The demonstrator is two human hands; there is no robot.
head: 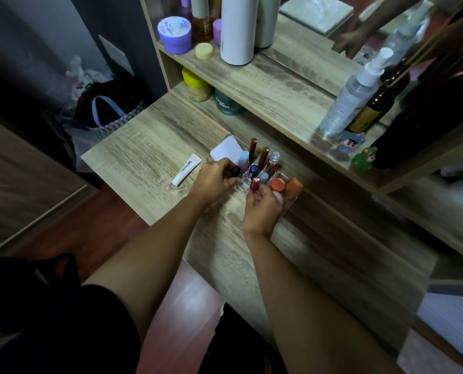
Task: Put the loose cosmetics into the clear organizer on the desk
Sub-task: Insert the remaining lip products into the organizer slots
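Note:
The clear organizer (pixel 281 174) stands on the wooden desk (pixel 144 147) and holds several upright lipsticks and tubes. My left hand (pixel 212 182) is at its left edge, fingers closed on a small black-capped cosmetic (pixel 235 170). My right hand (pixel 261 209) is at its front, pinching a dark red lipstick (pixel 254 184) upright over a front slot. A white lip-balm tube (pixel 186 169) lies loose on the desk to the left of my left hand.
A white card (pixel 225 149) lies behind the organizer. The shelf above holds jars, a tall white bottle (pixel 237 28), a spray bottle (pixel 351 95) and small figurines (pixel 362 157). A bag (pixel 109 109) sits on the floor left of the desk.

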